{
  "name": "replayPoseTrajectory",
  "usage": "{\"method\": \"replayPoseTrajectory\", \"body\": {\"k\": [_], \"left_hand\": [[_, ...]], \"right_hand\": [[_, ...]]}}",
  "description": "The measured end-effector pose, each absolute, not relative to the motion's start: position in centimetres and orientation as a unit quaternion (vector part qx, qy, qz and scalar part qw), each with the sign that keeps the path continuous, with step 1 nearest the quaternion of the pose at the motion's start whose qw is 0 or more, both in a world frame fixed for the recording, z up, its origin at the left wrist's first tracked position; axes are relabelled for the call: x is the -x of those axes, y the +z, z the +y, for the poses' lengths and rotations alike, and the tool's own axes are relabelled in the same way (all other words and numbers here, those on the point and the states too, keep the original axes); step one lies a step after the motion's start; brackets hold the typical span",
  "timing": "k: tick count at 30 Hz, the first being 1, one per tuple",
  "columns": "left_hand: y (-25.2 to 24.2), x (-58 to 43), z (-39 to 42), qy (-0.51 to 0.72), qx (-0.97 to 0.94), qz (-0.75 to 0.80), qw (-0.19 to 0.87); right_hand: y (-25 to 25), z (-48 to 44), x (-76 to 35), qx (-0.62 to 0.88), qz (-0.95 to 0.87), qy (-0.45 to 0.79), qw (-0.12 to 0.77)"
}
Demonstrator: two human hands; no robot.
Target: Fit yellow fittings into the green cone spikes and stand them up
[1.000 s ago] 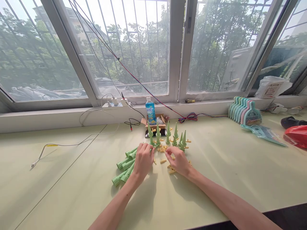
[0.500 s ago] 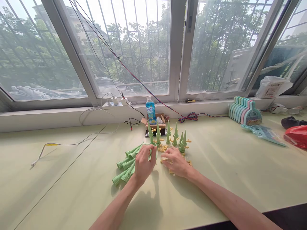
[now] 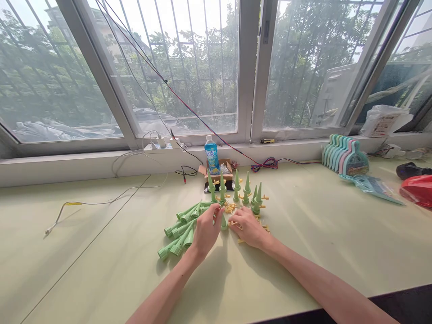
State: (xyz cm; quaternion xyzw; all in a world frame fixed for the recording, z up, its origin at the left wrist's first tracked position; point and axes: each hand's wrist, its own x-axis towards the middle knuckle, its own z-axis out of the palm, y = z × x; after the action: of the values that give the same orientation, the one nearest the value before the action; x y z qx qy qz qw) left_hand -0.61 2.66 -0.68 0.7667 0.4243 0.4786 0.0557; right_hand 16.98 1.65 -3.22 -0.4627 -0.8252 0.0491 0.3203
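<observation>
My left hand (image 3: 207, 229) is closed around a green pointed plastic spike (image 3: 223, 222), which stands upright with its wider base downward. Close on its right, my right hand (image 3: 248, 227) has its fingers drawn together near the spike's base; whatever they pinch is too small to make out. Several green hollow spikes (image 3: 178, 231) lie in a pile left of my left hand. Beyond my hands stand several green spikes (image 3: 258, 198) with yellow valves sticking out sideways. A heap of small yellow pieces (image 3: 230, 208) lies between the hands, and more yellow valves (image 3: 265, 228) show beside my right hand.
Behind the standing spikes are a black phone (image 3: 229, 185), a small cardboard box (image 3: 227, 173) and a blue bottle (image 3: 211, 155). Cables (image 3: 268, 165) run along the sill. Pastel plastic scoops (image 3: 347, 155) and a red object (image 3: 418, 191) sit at the right.
My left hand has shifted slightly right, bringing the green spike upright into plainer view between the hands. My right hand's fingers have drawn closer together near its base.
</observation>
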Motion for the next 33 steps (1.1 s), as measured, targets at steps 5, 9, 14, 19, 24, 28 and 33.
{"method": "replayPoseTrajectory", "body": {"k": [5,9,14,19,24,28,33], "left_hand": [[-0.7,0.6,2.7,0.479,-0.760,0.433,0.072],[-0.7,0.6,2.7,0.490,-0.755,0.432,0.067],[-0.8,0.5,2.7,0.481,-0.760,0.428,0.080],[-0.6,0.3,2.7,0.454,-0.778,0.427,0.083],[-0.5,0.3,2.7,0.427,-0.797,0.422,0.062],[-0.6,0.4,2.7,0.392,-0.809,0.434,0.060],[-0.5,0.4,2.5,0.350,-0.812,0.458,0.087]], "right_hand": [[-3.2,1.7,-17.0,0.466,-0.824,0.038,0.321],[-3.3,1.7,-17.0,0.467,-0.822,0.035,0.324],[-3.5,1.8,-17.0,0.477,-0.813,0.040,0.330],[-3.2,1.7,-17.1,0.486,-0.806,0.036,0.338],[-2.6,1.4,-17.0,0.500,-0.797,0.052,0.336],[-2.4,1.3,-16.9,0.512,-0.785,0.066,0.343],[-2.1,1.1,-17.0,0.510,-0.769,0.097,0.374]]}}
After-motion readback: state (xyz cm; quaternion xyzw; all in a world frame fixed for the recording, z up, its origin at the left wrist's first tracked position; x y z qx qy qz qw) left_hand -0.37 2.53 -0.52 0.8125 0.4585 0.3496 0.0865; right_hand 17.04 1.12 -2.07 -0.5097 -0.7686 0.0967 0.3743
